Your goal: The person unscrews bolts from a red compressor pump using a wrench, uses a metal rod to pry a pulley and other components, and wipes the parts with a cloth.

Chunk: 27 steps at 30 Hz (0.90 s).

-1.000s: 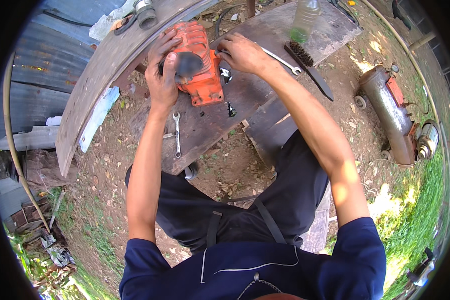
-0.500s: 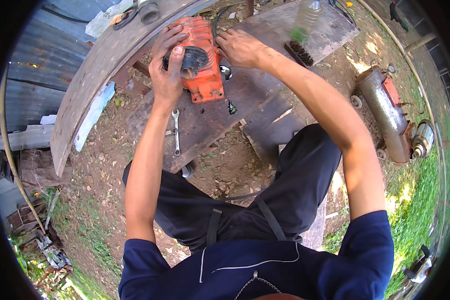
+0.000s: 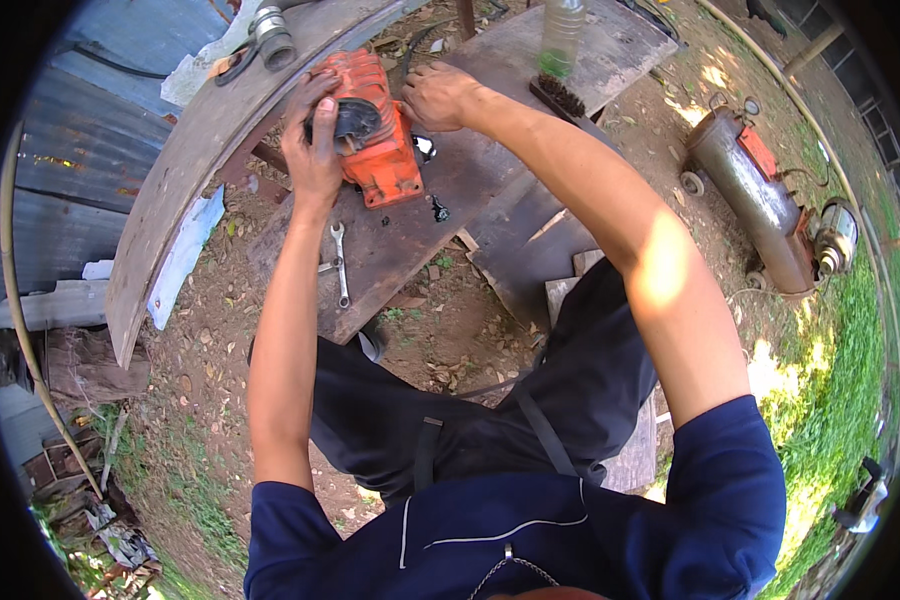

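Note:
An orange finned metal housing [image 3: 393, 170] stands on a dark worn board [image 3: 460, 215]. My left hand [image 3: 313, 140] is closed around its left side, with the thumb beside a black round part [image 3: 358, 122] that has an opening in its face. My right hand [image 3: 442, 97] is at the housing's far right side with its fingers curled in; what the fingertips hold is hidden. Below that hand, a shiny piece [image 3: 425, 148] shows against the housing. A dark wet spot [image 3: 440, 208] glistens on the board. A combination wrench [image 3: 340, 265] lies near the board's left edge.
A brush [image 3: 557, 97] and a clear plastic bottle [image 3: 562, 40] with green at its bottom are on the board's far part. A curved wooden plank [image 3: 185, 165] bounds the left, bearing a metal pipe fitting [image 3: 273, 40]. A rusty wheeled tank [image 3: 745, 195] stands on the right.
The whole view has shifted, so the housing and both hands appear slightly further left. Both hands stay at the housing; the right hand's fingers look more curled.

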Tool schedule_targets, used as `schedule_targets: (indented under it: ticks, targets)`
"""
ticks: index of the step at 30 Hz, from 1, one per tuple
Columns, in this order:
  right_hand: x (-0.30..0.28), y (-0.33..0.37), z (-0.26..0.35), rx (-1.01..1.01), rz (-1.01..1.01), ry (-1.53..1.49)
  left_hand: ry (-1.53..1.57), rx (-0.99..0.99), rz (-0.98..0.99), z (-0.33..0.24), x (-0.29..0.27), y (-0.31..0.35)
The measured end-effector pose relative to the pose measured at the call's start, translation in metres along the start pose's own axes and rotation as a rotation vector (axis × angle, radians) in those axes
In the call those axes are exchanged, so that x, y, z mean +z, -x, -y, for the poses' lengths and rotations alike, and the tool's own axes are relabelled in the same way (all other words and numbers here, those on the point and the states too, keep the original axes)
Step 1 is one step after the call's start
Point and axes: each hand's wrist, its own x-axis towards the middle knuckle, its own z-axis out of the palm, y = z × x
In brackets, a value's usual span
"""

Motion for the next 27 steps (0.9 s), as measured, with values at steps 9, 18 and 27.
schedule_targets:
  ticks: [9,18,27]
  targets:
    - [0.026,-0.004,-0.009,0.054,-0.041,-0.253,-0.022,0.074,0.010,-0.003,0.004,-0.001]
    - [-0.001,-0.005,0.020,0.385,0.259,-0.317,0.000,0.090,-0.027,-0.004,0.004,0.001]
    - [-0.037,-0.003,0.022,0.637,0.373,-0.449,-0.019,-0.041,-0.025,-0.013,-0.012,0.004]
